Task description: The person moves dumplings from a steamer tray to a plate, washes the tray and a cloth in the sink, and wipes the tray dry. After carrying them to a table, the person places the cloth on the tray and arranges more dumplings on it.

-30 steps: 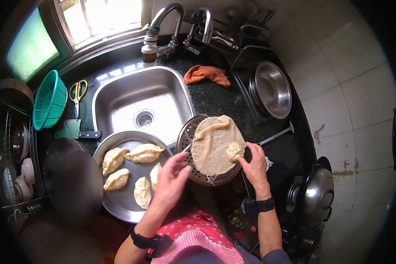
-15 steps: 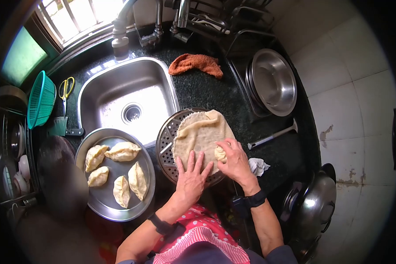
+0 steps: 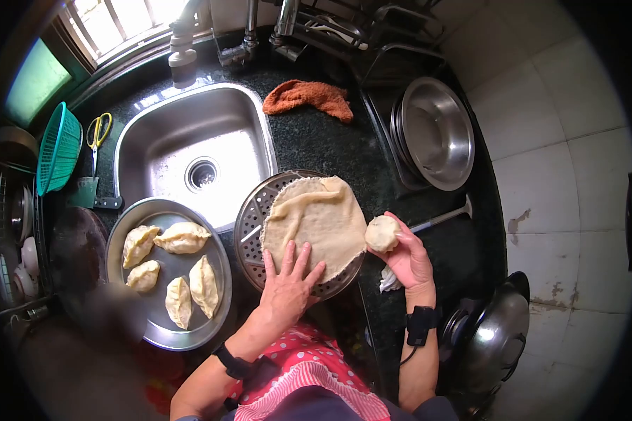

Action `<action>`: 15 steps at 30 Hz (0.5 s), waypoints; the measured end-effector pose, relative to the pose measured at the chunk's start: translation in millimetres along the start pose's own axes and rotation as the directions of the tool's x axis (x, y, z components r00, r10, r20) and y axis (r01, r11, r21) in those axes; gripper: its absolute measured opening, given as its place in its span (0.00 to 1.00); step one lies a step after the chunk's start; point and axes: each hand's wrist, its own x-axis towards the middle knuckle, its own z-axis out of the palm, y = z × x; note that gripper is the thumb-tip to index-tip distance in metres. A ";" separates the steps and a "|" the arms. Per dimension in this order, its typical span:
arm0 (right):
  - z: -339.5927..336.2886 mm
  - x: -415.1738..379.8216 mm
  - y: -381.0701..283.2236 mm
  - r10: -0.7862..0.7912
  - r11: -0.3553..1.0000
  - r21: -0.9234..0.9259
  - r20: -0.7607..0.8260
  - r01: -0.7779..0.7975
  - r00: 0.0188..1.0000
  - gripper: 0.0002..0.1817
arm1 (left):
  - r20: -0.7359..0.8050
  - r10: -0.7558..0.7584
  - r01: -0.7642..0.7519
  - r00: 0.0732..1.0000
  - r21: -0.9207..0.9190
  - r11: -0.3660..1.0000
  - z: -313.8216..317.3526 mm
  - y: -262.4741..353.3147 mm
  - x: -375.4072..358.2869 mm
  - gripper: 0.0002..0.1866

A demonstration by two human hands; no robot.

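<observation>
And your right fingers (image 3: 409, 241) hold the dough ball (image 3: 383, 234), three o'clock of the cloth (image 3: 323, 224); your left fingers (image 3: 286, 261), spread wide, touch its seven-o'clock edge!

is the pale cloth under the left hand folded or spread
Mostly spread: the pale cloth lies over the perforated plate, with a rumpled fold along its far edge.

Cloth (image 3: 316, 228) under left hand (image 3: 286, 291): plain beige. Tray (image 3: 251, 238) beneath it: grey, patterned with round holes. Dough piece (image 3: 383, 234) at right hand (image 3: 409, 256): cream. Left of left hand, dumplings (image 3: 182, 238) are pale cream, their plate (image 3: 172, 265) silver-grey. Below both hands, apron (image 3: 316, 351): pinkish red, white polka dots; trim (image 3: 309, 386) is striped pink and white. Beyond hands, towel (image 3: 309, 98): orange; counter (image 3: 316, 147): black, speckled.
</observation>
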 end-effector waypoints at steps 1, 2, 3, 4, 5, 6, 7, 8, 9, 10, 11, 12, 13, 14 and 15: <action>0.0 -1.3 -1.3 -0.012 0.991 0.130 0.019 0.009 1.000 0.30 | -0.005 -0.001 0.001 1.000 -0.005 1.000 -0.9 -1.3 0.2 0.39; -4.8 -0.1 0.3 -0.023 0.982 0.189 -0.009 0.024 1.000 0.31 | 0.006 0.004 -0.004 1.000 0.005 1.000 -1.0 -2.4 -0.7 0.38; -3.9 -3.2 -1.6 -0.022 0.983 0.184 -0.010 0.024 1.000 0.31 | 0.017 0.008 -0.009 1.000 0.016 1.000 -1.7 -2.7 -1.5 0.38; -0.3 -5.9 -5.0 -0.029 0.967 0.253 0.021 0.023 0.999 0.31 | 0.012 0.026 -0.026 1.000 0.001 1.000 -5.7 -3.4 -1.5 0.37; 6.3 -7.2 -8.1 -0.036 0.947 0.321 0.057 0.016 0.998 0.32 | 0.004 0.019 -0.019 1.000 0.001 1.000 -6.3 -4.0 -0.6 0.37; 16.5 -10.4 -9.6 -0.037 0.943 0.333 0.096 0.003 0.995 0.33 | -0.088 -0.003 -0.009 0.996 -0.136 0.991 -6.3 -2.2 -1.0 0.35; 25.7 -13.1 -8.9 -0.029 0.943 0.332 0.143 -0.020 0.989 0.33 | -0.174 -0.047 -0.002 0.984 -0.268 0.963 -8.6 -0.7 -3.5 0.34; 38.3 -15.4 -7.4 0.004 0.937 0.343 0.177 -0.066 0.984 0.33 | -0.309 -0.082 -0.069 0.947 -0.448 0.891 -15.6 0.9 -7.3 0.33; 54.6 -16.7 -2.5 0.045 0.926 0.356 0.222 -0.124 0.974 0.33 | -0.381 -0.173 -0.092 0.908 -0.585 0.806 -25.1 4.3 -12.6 0.32; 74.0 -18.4 5.2 0.055 0.927 0.348 0.252 -0.143 0.966 0.32 | -0.388 -0.254 -0.091 0.886 -0.682 0.725 -36.4 6.5 -21.6 0.31; 86.0 -16.6 15.6 0.079 0.930 0.322 0.295 -0.177 0.952 0.32 | -0.392 -0.339 -0.100 0.856 -0.766 0.635 -46.9 4.6 -33.4 0.30; 103.4 -15.5 26.3 0.105 0.911 0.338 0.361 -0.235 0.927 0.33 | -0.389 -0.391 -0.075 0.834 -0.782 0.618 -55.4 -1.6 -48.9 0.30; 119.3 -14.7 38.0 0.125 0.891 0.352 0.420 -0.288 0.899 0.33 | -0.387 -0.437 -0.059 0.812 -0.799 0.598 -60.6 -8.5 -65.6 0.29; 130.6 -11.7 51.5 0.185 0.867 0.334 0.471 -0.369 0.863 0.35 | -0.363 -0.521 -0.009 0.772 -0.827 0.562 -60.6 -16.3 -83.2 0.29; 150.3 -11.5 62.7 0.256 0.840 0.295 0.527 -0.456 0.811 0.37 | -0.235 -0.609 0.024 0.758 -0.923 0.385 -69.3 -21.2 -103.4 0.27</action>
